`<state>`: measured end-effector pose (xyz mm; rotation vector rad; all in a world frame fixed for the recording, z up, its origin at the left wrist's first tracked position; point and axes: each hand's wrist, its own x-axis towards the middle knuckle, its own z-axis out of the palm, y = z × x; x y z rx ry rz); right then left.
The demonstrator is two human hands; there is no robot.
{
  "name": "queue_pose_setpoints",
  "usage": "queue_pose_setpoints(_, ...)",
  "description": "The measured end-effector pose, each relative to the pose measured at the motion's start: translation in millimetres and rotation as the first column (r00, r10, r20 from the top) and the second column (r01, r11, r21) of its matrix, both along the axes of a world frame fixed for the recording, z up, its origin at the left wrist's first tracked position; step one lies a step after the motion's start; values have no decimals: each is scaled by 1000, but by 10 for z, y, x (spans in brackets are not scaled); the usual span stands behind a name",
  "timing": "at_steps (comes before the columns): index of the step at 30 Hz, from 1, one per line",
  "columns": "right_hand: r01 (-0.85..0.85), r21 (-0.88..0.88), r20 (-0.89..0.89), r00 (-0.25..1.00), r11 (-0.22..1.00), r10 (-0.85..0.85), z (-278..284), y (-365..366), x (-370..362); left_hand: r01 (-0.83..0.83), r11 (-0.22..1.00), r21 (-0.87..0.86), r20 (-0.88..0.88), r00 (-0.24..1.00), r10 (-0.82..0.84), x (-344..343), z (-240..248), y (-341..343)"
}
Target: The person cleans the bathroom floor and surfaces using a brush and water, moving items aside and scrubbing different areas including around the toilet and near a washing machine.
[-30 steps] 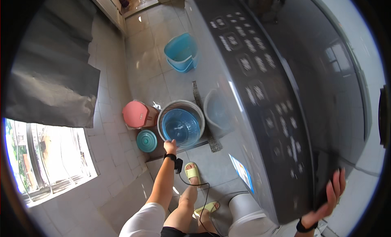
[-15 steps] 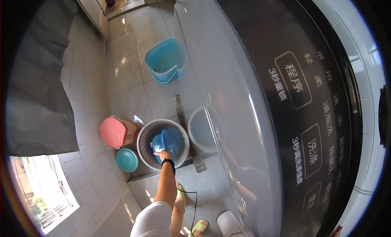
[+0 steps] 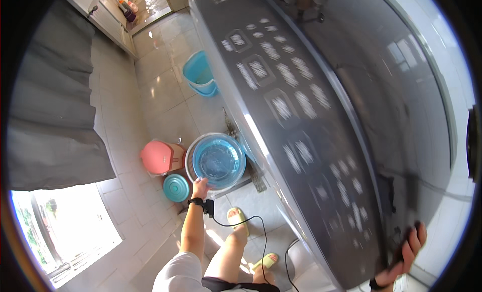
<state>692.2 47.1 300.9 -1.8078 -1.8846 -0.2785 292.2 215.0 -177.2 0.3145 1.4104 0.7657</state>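
My left hand [image 3: 201, 186] pinches the near rim of a translucent blue basin [image 3: 219, 164], which sits or hangs over a larger grey-white tub [image 3: 189, 166] on the floor. The basin's open side faces up; whether it touches the tub is hard to tell. At the lower right, my right hand [image 3: 405, 254] curls its fingers over the edge of the glossy black lid [image 3: 381, 116] of a washing machine. The machine's grey control panel [image 3: 281, 106] is smeared by motion.
Beyond the tub stands a light-blue bucket [image 3: 198, 73], partly behind the machine. A pink-lidded bin [image 3: 158, 157] and a turquoise-lidded container [image 3: 176, 188] are left of the tub. A black cable [image 3: 262, 226] runs from my left wrist past my feet in yellow-green slippers [image 3: 235, 216].
The blue basin, tilted inside the tub before, has come up and turned its open side upward. My right hand has come further into view at the lid, and the view has shifted.
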Motion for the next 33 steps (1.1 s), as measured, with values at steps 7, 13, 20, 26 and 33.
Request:
queue_pose_setpoints(7,-65,186,-133,987,980,91,93,352,-233,68,998,-5,172,983,-66,-130,918,-844)
queue_pose_setpoints(13,47,173,-658,749,984,80,-410,-1168,-665,282,958,43,188,940,-285,205,1485,-2083)
queue_pose_setpoints(20,292,-552,-815,8,781,-580,-1291,-3648,-952,550,830,-87,214,824,-524,794,1792,-3596)
queue_pose_setpoints(26,374,-756,-647,-552,537,-526,-1963,-5148,-1247,835,532,-139,494,524,-693,1758,1996,-4917)
queue_pose_setpoints(33,622,-648,-629,-762,439,151,-2397,-6112,-1367,967,202,-154,551,254,-795,2594,2194,-5962)
